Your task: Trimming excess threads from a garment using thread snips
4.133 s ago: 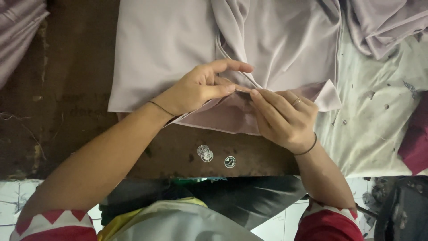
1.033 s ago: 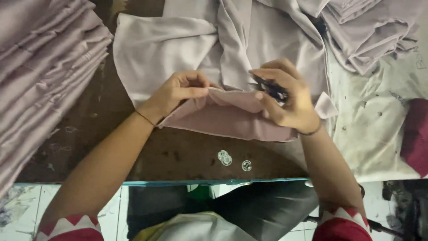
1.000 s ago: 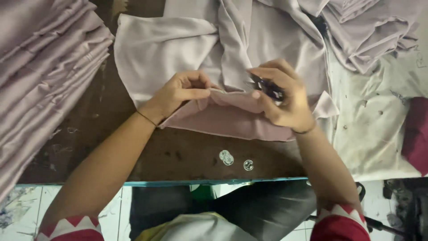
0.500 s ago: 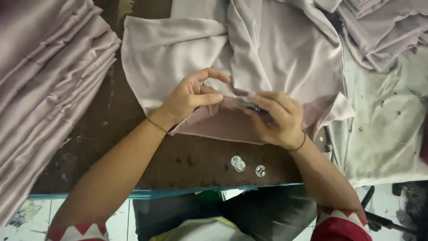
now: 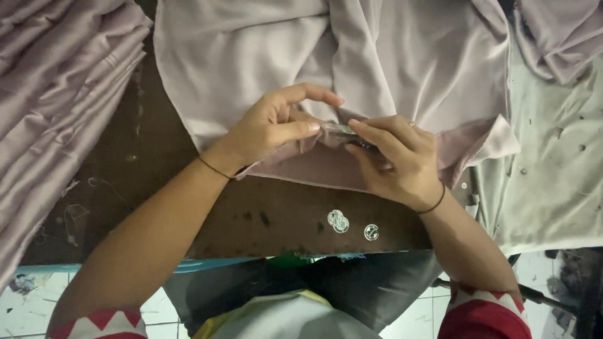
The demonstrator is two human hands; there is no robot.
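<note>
From the head camera we look straight down on a dark, stained wooden table [image 5: 157, 188]. Spread over its far half lies a pale mauve garment [image 5: 402, 69], its near edge folded back toward us. Our left hand [image 5: 270, 125] sits at about 11 o'clock from the picture's centre; thumb and forefinger are pinched on a fold of the garment's edge, the other fingers curled loosely above it. Our right hand [image 5: 399, 157], at about 2 o'clock from centre, is mostly closed, its fingers pressed down on the same fold, and a small dark tool [image 5: 355, 139] shows between its fingertips; what kind of tool it is we cannot tell. The two hands nearly touch at the fold. A thin dark band circles each wrist.

At 6 o'clock from the hands, near the table's front edge, lie small round silver pieces [image 5: 339, 221], two touching and a third [image 5: 371, 232] just beside them at 3 o'clock. At 9 o'clock a stack of folded mauve cloth [image 5: 56, 94] fills the left side. At 3 o'clock a soiled whitish cloth [image 5: 553, 169] covers the table, and more mauve fabric [image 5: 559, 37] is bunched at 1 o'clock.
</note>
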